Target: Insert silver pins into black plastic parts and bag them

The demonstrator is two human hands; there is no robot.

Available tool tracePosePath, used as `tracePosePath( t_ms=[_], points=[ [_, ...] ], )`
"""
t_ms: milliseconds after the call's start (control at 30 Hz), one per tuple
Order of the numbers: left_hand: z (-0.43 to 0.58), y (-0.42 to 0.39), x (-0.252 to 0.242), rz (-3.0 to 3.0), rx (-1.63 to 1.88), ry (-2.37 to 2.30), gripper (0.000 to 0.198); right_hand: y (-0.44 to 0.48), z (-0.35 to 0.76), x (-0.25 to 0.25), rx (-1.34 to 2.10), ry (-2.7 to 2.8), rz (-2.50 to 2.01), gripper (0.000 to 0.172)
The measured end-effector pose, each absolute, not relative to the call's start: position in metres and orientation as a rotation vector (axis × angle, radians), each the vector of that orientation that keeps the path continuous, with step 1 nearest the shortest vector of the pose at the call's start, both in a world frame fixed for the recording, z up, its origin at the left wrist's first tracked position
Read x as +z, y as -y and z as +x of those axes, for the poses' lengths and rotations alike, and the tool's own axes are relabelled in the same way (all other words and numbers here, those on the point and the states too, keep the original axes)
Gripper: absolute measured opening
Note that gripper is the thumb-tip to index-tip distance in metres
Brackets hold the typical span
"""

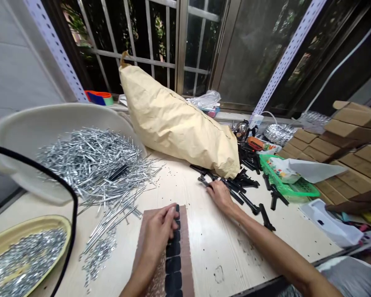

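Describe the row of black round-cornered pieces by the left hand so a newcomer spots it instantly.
On the pale wood-grained table, find the flat reddish-brown board beneath the person's left hand. Along it runs the row of black round-cornered pieces, reaching up to that hand. Unlike the long black parts scattered to the right, these are short and line up one after another.
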State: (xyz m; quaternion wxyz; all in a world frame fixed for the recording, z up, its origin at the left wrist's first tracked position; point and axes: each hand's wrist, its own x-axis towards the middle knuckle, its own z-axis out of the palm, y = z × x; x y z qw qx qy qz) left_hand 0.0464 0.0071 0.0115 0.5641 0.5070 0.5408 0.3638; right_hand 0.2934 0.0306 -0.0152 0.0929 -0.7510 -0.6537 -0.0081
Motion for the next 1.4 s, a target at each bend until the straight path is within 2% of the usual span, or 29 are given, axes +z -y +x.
tracePosePath(
  t_ms=[100, 233, 333, 433, 567, 700, 800, 867, 933, 1000, 1067, 1133, 1200, 1267, 1400],
  points=[
    [0.101, -0.022, 0.004, 0.887, 0.756, -1.015, 0.045, -0.023, 0.278, -0.014, 0.126, 2.115, -1.977, 0.022],
    [0.135, -0.046, -0.010, 0.597, 0.900, -0.905, 0.018, -0.056, 0.290, -0.006, 0.187, 2.139, -1.942, 0.036],
    [0.141, -0.057, -0.013, 0.481, 0.918, -0.944, 0.010, -0.096, 0.304, -0.007, 0.103, 2.034, -2.070, 0.029],
    [0.148, -0.064, -0.014, 0.423, 0.816, -0.992, 0.012, -0.126, 0.300, -0.017, 0.065, 2.010, -2.158, 0.018],
    [0.156, -0.072, -0.017, 0.407, 0.809, -0.998, 0.023, -0.138, 0.283, -0.026, -0.014, 2.000, -2.229, 0.023],
    [0.146, -0.075, -0.014, 0.522, 0.973, -1.001, 0.017, -0.121, 0.286, -0.021, -0.070, 2.044, -2.225, 0.023],
    [0.134, -0.075, -0.005, 1.069, 1.185, -1.124, 0.024, -0.092, 0.294, -0.015, -0.095, 2.202, -2.073, 0.025],
    [0.131, -0.076, -0.001, 1.412, 1.184, -1.148, 0.027, -0.073, 0.297, -0.013, -0.143, 2.367, -1.839, 0.028],
    [0.132, -0.077, 0.000, 1.436, 1.030, -1.119, 0.025, -0.061, 0.299, -0.015, -0.230, 2.478, -1.586, 0.029],
    [0.134, -0.078, -0.001, 1.185, 0.811, -1.057, 0.016, -0.060, 0.301, -0.018, -0.296, 2.459, -1.498, 0.029],
    [0.135, -0.078, -0.001, 0.818, 0.649, -0.973, 0.007, -0.068, 0.304, -0.023, -0.283, 2.308, -1.725, 0.032],
    [0.132, -0.075, -0.001, 0.555, 0.593, -0.900, 0.009, -0.081, 0.308, -0.028, -0.237, 2.093, -2.056, 0.034],
    [0.127, -0.071, 0.002, 0.438, 0.600, -0.876, 0.014, -0.095, 0.311, -0.031, -0.201, 1.919, -2.282, 0.026],
    [0.123, -0.066, 0.004, 0.398, 0.612, -0.877, 0.011, -0.103, 0.313, -0.030, -0.186, 1.844, -2.345, 0.020],
    [0.121, -0.060, 0.005, 0.313, 0.636, -0.900, 0.017, -0.093, 0.311, -0.020, -0.169, 1.826, -2.293, 0.026]
  ],
)
